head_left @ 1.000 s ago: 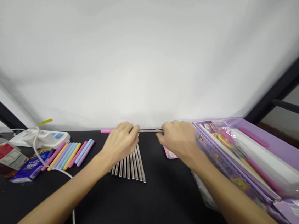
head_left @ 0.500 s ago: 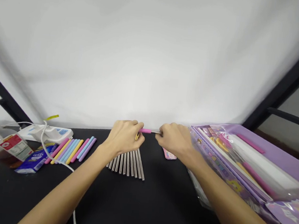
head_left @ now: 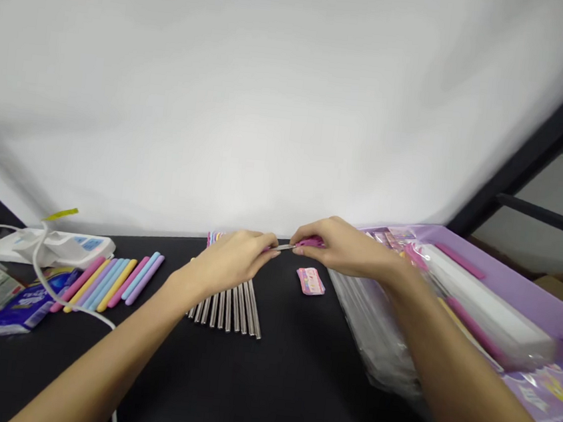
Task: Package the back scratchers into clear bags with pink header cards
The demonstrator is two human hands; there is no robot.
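My left hand (head_left: 236, 256) is closed, pinching the left end of a slim pink-and-silver stick (head_left: 285, 247) between thumb and fingers. From the other side, my right hand (head_left: 346, 244) grips it where a pink part shows at the fingertips. Only a short silver stretch is bare between the two hands, so its exact kind is unclear. Several silver metal rods (head_left: 229, 309) lie fanned out below my left hand, which partly covers their coloured upper ends. A small pink printed card (head_left: 311, 281) rests on the black table below my right hand.
Pastel-coloured sticks (head_left: 107, 283) lie in a row at left, beside a white power strip (head_left: 66, 249), its white cable (head_left: 106, 320) and a blue packet (head_left: 30, 302). At right stands a purple box (head_left: 511, 275) with wrapped items; clear plastic sleeves (head_left: 374, 328) lie under my right forearm.
The pink part, earlier beside my left hand, now shows at my right fingertips, with silver toward the left. My right hand has lifted slightly, uncovering the card. The view has shifted right.
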